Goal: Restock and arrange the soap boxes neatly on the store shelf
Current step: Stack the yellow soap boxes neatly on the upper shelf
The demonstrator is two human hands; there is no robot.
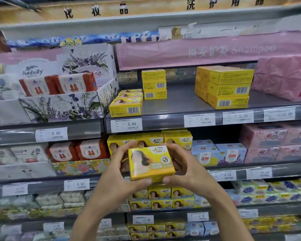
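I hold a yellow soap box (150, 162) in front of the shelves with both hands. My left hand (122, 169) grips its left side, thumb under the front edge. My right hand (182, 169) grips its right side. On the grey upper shelf (177, 101) more yellow soap boxes lie flat in a row (126, 103) at the left. Behind them stands a small stack of three (154, 84), and a bigger stack (224, 87) sits to the right. Behind my hands, a row of the same yellow boxes (149, 139) stands on the shelf below.
A floral carton (66, 105) with red soap packs borders the upper shelf's left end, pink wrapped packs (283, 79) its right. Price tags (126, 125) line the shelf edges. Blue soap boxes (221, 153) stand right of my hands. Lower shelves carry more yellow boxes (160, 199).
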